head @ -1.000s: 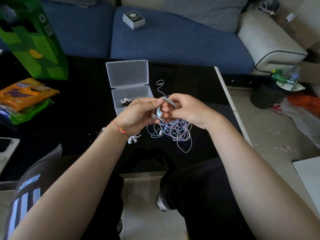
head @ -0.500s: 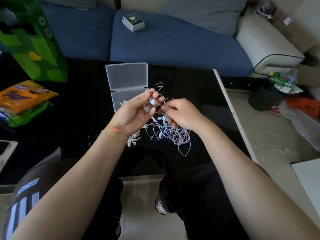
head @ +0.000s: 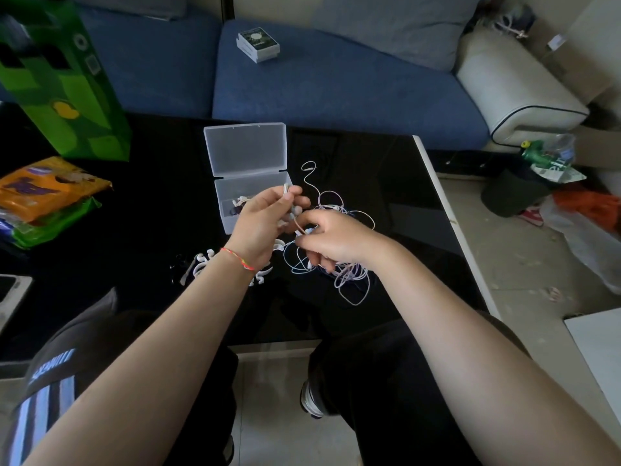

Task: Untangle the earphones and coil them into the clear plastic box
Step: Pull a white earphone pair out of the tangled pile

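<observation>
My left hand (head: 260, 220) has lifted an earbud clear, fingers pinching it. My right hand (head: 331, 238) has dropped to pinch the cord of the earphones (head: 339, 264), still knotted beside the box (head: 250, 183).

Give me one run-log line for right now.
stage: untangling | left hand: pinches earphones | right hand: grips cord | clear plastic box: lid open | coiling: not yet done

One view only here, a wide-angle camera worn on the head, looking forward and steeply down over both forearms onto the black worktop (head: 386, 183). It sits close in: the hands, left (head: 258, 227) and right (head: 336, 238), meet near centre frame, with the person's knees and the floor directly beneath. The far edge takes in the blue sofa (head: 336, 85), and the lens bends straight lines at the frame's borders.
</observation>
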### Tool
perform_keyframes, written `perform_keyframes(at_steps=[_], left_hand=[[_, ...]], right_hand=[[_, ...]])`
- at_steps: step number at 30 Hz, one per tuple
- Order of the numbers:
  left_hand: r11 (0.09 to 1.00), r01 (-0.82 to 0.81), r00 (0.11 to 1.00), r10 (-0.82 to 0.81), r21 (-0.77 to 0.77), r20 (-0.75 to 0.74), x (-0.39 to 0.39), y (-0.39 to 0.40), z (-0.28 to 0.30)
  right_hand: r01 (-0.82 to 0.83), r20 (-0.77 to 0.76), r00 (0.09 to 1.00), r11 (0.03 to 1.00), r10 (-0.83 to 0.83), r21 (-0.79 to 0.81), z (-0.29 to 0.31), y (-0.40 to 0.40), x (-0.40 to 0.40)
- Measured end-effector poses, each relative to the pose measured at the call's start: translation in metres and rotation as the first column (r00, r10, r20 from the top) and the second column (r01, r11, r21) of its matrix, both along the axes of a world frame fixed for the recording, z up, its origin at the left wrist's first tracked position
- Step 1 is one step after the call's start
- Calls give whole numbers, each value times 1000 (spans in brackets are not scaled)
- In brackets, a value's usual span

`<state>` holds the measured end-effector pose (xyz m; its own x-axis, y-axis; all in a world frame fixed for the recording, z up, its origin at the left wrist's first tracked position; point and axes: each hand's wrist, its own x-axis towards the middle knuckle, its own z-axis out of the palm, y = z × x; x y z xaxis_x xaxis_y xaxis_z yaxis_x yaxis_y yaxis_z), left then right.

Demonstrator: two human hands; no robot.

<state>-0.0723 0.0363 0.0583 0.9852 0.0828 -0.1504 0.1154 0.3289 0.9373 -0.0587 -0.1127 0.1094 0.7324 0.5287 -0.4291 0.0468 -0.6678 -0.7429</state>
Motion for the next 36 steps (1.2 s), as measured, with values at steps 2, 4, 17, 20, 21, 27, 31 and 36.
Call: perform_keyframes(at_steps=[2, 4, 17, 20, 21, 27, 31, 36], left_hand=[[998, 19, 1000, -19, 65, 12, -2, -4, -1], [994, 37, 999, -40, 100, 27, -5, -10, 2], [879, 411, 907, -369, 240, -203, -3, -5, 7], [876, 447, 886, -404, 181, -228, -3, -5, 6], [884, 438, 889, -400, 161, -221, -4, -5, 5], [914, 404, 902, -394, 26, -175, -4, -4, -6], [945, 317, 929, -326, -76, -174, -3, -4, -10], [944, 329, 920, -326, -23, -216, -4, -7, -11]], right_hand=[[-52, 25, 998, 994, 55, -93, -2, 3, -1], [-96, 77, 991, 980, 111, -174, 0, 4, -2], [147, 395, 912, 987, -111, -62, 15, -22, 13], [193, 413, 895, 981, -171, -11, 15, -23, 14], [195, 393, 900, 980, -188, 21, 15, -22, 14], [144, 273, 944, 976, -185, 161, 22, -17, 9], [37, 141, 989, 993, -53, 114, 22, -16, 7], [117, 174, 974, 982, -142, 148, 18, -18, 11]])
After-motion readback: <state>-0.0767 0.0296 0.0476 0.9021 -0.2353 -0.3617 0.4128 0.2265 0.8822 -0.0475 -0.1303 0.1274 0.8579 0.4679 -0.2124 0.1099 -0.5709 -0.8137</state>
